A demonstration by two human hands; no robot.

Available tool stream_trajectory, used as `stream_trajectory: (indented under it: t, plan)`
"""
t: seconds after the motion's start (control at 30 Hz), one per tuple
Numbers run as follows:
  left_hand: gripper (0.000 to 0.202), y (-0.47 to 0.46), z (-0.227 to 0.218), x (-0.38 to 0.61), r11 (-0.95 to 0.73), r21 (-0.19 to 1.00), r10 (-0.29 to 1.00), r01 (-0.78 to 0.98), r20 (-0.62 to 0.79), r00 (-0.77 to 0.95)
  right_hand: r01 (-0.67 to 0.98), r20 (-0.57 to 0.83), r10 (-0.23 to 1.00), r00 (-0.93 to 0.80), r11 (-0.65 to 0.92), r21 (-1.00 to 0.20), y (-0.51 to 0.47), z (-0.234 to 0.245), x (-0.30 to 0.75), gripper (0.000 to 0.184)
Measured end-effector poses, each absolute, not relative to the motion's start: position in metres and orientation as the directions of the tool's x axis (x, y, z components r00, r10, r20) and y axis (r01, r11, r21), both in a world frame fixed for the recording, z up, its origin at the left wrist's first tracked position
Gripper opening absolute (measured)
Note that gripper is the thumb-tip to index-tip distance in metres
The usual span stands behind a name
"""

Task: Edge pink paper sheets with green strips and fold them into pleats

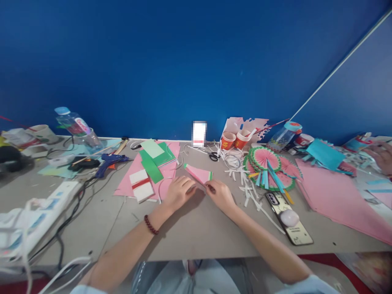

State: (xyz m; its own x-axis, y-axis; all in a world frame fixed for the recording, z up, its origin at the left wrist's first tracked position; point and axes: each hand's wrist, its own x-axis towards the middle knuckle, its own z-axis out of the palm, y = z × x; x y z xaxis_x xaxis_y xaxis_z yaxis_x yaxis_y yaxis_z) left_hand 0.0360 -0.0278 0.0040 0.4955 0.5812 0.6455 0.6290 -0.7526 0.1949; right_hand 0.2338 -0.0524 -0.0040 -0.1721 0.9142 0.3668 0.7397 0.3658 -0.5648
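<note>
A pink paper piece with green edge strips (199, 173) stands out in front of me, between my two hands. My left hand (180, 192), with a dark beaded bracelet on its wrist, is curled at the paper's near edge, thumb and fingers drawn together there. My right hand (220, 193) pinches the near right corner, its fingertips partly hiding the fold. Left of my left hand lie pink sheets (125, 185) carrying green paper (153, 169) and a white stack with a red band (141, 185). Pleated watermelon-patterned paper fans (265, 159) rest to the right.
A blue glue gun (110, 161) and a white power strip (45, 214) with cables lie left. Black scissors (213, 156), red paper cups (228, 141), white paper scraps (245, 190) and a phone (295, 232) are on the right. Another person's hand (381, 157) shows far right.
</note>
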Motion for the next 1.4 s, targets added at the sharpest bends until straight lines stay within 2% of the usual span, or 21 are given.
stream_trajectory:
  t: [0.1, 0.2, 0.3, 0.37, 0.57, 0.73, 0.8, 0.87, 0.93, 1.03, 1.17, 1.27, 1.4]
  plan:
    - [0.016, -0.032, 0.001, 0.04, -0.765, 0.23, 0.596, 0.602, 0.607, 0.525, 0.573, 0.382, 0.918, -0.112, 0.373, -0.73, -0.053, -0.003, 0.231, 0.013]
    - [0.023, -0.035, 0.001, 0.042, -0.774, 0.247, 0.597, 0.584, 0.594, 0.54, 0.423, 0.313, 0.947, -0.076, 0.315, -0.85, -0.054, -0.003, 0.227, 0.011]
    - [0.032, -0.037, 0.003, 0.042, -0.776, 0.266, 0.601, 0.572, 0.586, 0.544, 0.322, 0.24, 0.967, -0.085, 0.255, -0.912, -0.055, -0.002, 0.224, 0.012]
    - [0.036, -0.038, 0.004, 0.041, -0.777, 0.277, 0.604, 0.566, 0.583, 0.544, 0.32, 0.236, 0.967, -0.095, 0.255, -0.913, -0.055, 0.0, 0.225, 0.013]
    - [0.029, -0.036, -0.001, 0.039, -0.776, 0.249, 0.586, 0.58, 0.626, 0.515, 0.436, 0.384, 0.914, -0.129, 0.401, -0.806, -0.056, 0.005, 0.229, 0.018]
    - [0.026, -0.032, -0.002, 0.037, -0.754, 0.276, 0.593, 0.596, 0.677, 0.436, 0.515, 0.48, 0.856, -0.195, 0.505, -0.692, -0.058, 0.013, 0.23, 0.022]
    - [0.024, -0.032, -0.001, 0.037, -0.747, 0.271, 0.589, 0.607, 0.692, 0.416, 0.565, 0.574, 0.783, -0.24, 0.593, -0.573, -0.06, 0.014, 0.233, 0.022]
    - [0.024, -0.032, 0.001, 0.036, -0.744, 0.25, 0.574, 0.619, 0.714, 0.402, 0.639, 0.672, 0.686, -0.279, 0.655, -0.403, -0.061, 0.014, 0.239, 0.023]
    - [0.024, -0.031, 0.003, 0.036, -0.746, 0.23, 0.556, 0.625, 0.731, 0.395, 0.717, 0.743, 0.604, -0.29, 0.651, -0.25, -0.06, 0.013, 0.247, 0.026]
    - [0.026, -0.03, 0.002, 0.035, -0.76, 0.204, 0.527, 0.617, 0.748, 0.403, 0.784, 0.81, 0.524, -0.263, 0.605, -0.137, -0.056, 0.011, 0.259, 0.037]
    - [0.027, -0.03, 0.001, 0.032, -0.76, 0.169, 0.511, 0.627, 0.752, 0.416, 0.807, 0.818, 0.527, -0.228, 0.572, -0.143, -0.052, 0.013, 0.268, 0.045]
    - [0.028, -0.032, 0.005, 0.031, -0.747, 0.104, 0.498, 0.656, 0.743, 0.449, 0.804, 0.784, 0.579, -0.222, 0.563, -0.188, -0.051, 0.017, 0.27, 0.043]
    - [0.031, -0.036, 0.015, 0.028, -0.724, 0.012, 0.452, 0.69, 0.764, 0.461, 0.778, 0.785, 0.576, -0.23, 0.593, -0.208, -0.05, 0.022, 0.27, 0.038]
